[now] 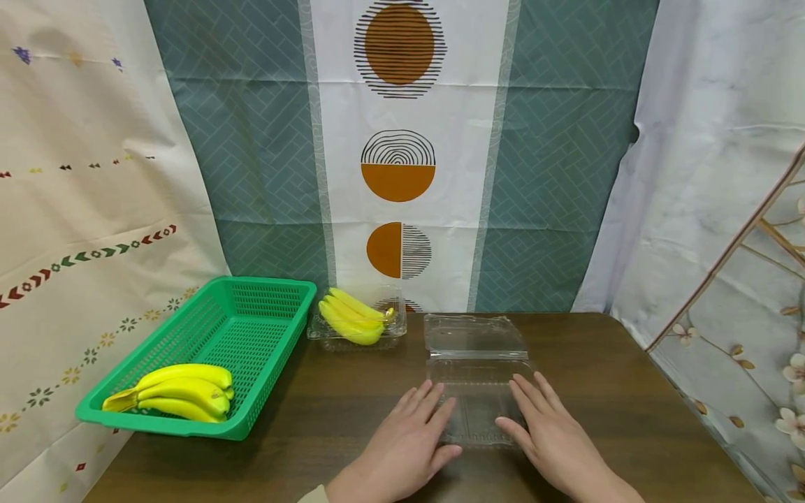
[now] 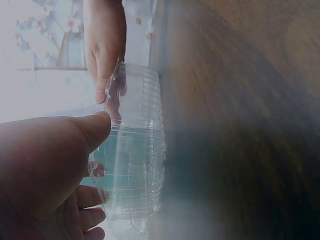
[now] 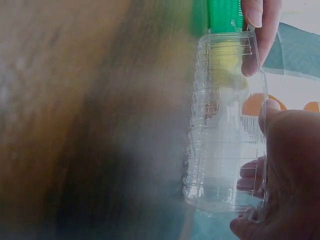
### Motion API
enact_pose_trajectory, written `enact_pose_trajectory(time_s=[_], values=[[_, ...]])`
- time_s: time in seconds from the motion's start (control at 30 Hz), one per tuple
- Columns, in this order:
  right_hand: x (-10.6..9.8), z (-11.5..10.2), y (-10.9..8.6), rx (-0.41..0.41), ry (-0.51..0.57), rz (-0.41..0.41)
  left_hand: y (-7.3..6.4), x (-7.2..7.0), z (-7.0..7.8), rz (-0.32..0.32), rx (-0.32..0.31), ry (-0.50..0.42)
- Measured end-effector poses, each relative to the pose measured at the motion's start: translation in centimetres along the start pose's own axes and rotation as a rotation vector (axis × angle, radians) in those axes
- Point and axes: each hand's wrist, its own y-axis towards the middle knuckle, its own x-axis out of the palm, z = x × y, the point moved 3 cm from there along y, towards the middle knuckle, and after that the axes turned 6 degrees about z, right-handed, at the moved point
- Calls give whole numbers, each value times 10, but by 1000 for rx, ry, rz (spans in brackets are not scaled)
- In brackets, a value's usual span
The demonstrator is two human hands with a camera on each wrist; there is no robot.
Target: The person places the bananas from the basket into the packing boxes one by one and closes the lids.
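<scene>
A clear plastic clamshell box [image 1: 481,409] sits on the brown table in front of me, its lid [image 1: 474,337] folded back toward the curtain. No contents show inside its base. My left hand [image 1: 399,447] lies along the left rim with fingers extended, the thumb toward the near corner. Opposite it, my right hand [image 1: 556,436] touches the right rim, fingers also stretched forward. Both wrist views show the box's ribbed wall [image 2: 145,170] standing on the table, with fingertips [image 3: 270,107] at its upper edge.
At left, a green plastic basket [image 1: 298,328] holds a bunch of yellow bananas [image 1: 182,392]. Another clear box [image 1: 396,328] with a banana bunch [image 1: 352,318] stands at the back, beside the basket. Patterned curtains [image 1: 553,161] enclose the table [image 1: 604,377] behind and on both sides.
</scene>
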Motion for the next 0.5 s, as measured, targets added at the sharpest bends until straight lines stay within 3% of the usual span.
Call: enact_pose_trajectory(time_s=[0.5], values=[[7,-13,8,-16,27,1,-8,-4,-14,-8,-42,-13]])
